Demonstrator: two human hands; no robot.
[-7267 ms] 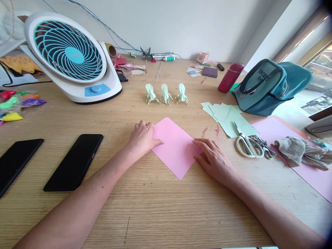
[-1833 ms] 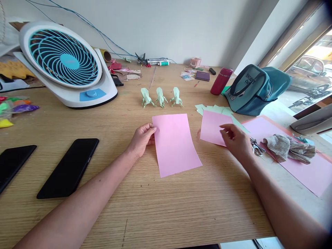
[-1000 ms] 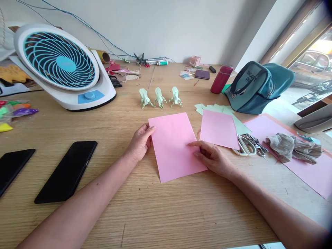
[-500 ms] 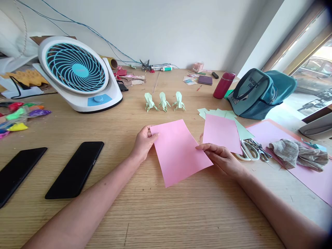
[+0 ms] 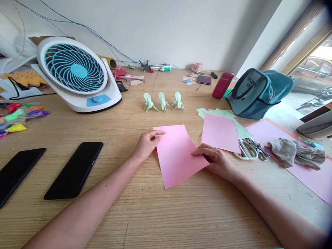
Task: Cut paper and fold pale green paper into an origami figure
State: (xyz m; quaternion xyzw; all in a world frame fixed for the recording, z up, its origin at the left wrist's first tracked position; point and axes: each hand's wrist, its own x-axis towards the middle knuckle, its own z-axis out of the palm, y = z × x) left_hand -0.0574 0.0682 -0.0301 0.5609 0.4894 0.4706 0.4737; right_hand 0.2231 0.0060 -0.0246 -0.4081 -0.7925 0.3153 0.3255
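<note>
A pink sheet (image 5: 177, 157) is held above the middle of the table (image 5: 145, 221), between both hands. Its upper left corner is pinched between the thumb and forefinger of the left hand (image 5: 146, 146). Its right edge is gripped, near the lower corner, by the bent fingers of the right hand (image 5: 219, 162); the sheet is bowed slightly. Whether its lower edge is supported by the table cannot be determined.

A second pink sheet (image 5: 220, 133) is laid to the right, partly over green sheets (image 5: 243, 128) and white-handled scissors (image 5: 248, 149).

Containers are located as follows. At the left edge, soft pieces in red, green, yellow and purple are contained in clear plastic bags (image 5: 18, 118). A red bottle (image 5: 223, 85) is stood upright with its cap fitted; its contents are concealed. Beside it, a teal backpack (image 5: 259, 93) is placed; its contents are likewise hidden. A small pink box (image 5: 196, 67) is positioned near the wall; its interior is too small to be read.
</note>
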